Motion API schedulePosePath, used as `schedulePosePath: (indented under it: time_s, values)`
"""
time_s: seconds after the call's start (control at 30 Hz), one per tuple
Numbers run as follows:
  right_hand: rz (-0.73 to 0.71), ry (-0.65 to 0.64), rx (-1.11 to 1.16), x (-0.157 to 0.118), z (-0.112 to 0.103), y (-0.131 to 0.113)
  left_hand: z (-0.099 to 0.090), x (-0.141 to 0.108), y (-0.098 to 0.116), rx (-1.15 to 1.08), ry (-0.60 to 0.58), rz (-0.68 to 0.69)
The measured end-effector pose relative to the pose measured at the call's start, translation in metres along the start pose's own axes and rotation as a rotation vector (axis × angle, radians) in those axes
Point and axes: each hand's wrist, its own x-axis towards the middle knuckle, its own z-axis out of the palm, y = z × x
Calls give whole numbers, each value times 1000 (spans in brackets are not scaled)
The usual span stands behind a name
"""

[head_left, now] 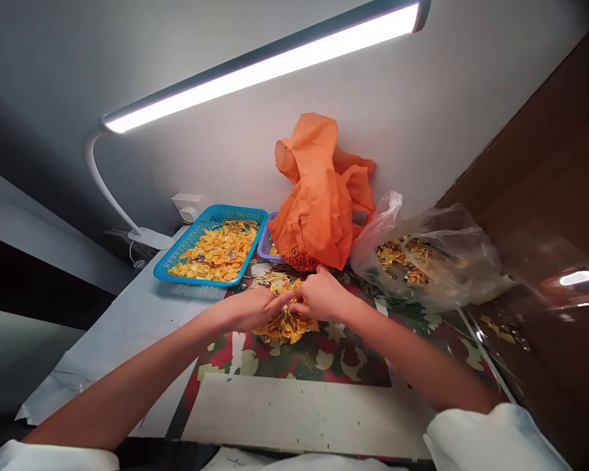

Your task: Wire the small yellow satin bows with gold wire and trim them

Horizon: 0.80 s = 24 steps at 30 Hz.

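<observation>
In the middle of the table lies a cluster of gold ribbon bows (290,329), with thin gold stems gathered at its centre and small shiny round pieces at its edge. My left hand (255,307) reaches in from the left, its thumb and fingers closed at the stems. From the right, my right hand (322,296) meets it there, with thumb and fingertips pinched together on the same cluster. The fingertips of both hands nearly touch. Exactly which stems or bows each hand grips is partly hidden by the fingers.
A blue basket (163,269) full of gold bows stands at the left. Behind my hands an orange bag (319,203) partly covers a purple basket (264,246). At right lies a clear plastic bag (451,261) with more gold pieces. A lit lamp (265,69) hangs above.
</observation>
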Motion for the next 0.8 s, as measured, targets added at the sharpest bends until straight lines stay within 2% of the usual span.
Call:
schedulePosePath:
  time_s: [0.2, 0.37, 0.6, 0.7, 0.8]
  values:
    - [-93, -55, -18, 7, -3, -1, -18, 18, -8, -46, -191, 43]
    - [-127, -58, 26, 4, -5, 7, -13, 15, -12, -100, -176, 36]
    - [-204, 39, 76, 3, -4, 9, -13, 12, -11, -218, -223, -29]
    - [-223, 44, 57, 6, -3, 9, -14, 17, -14, -207, -275, -36]
    - [-215, 30, 15, 8, -3, 10, -11, 19, -18, -154, -260, -29]
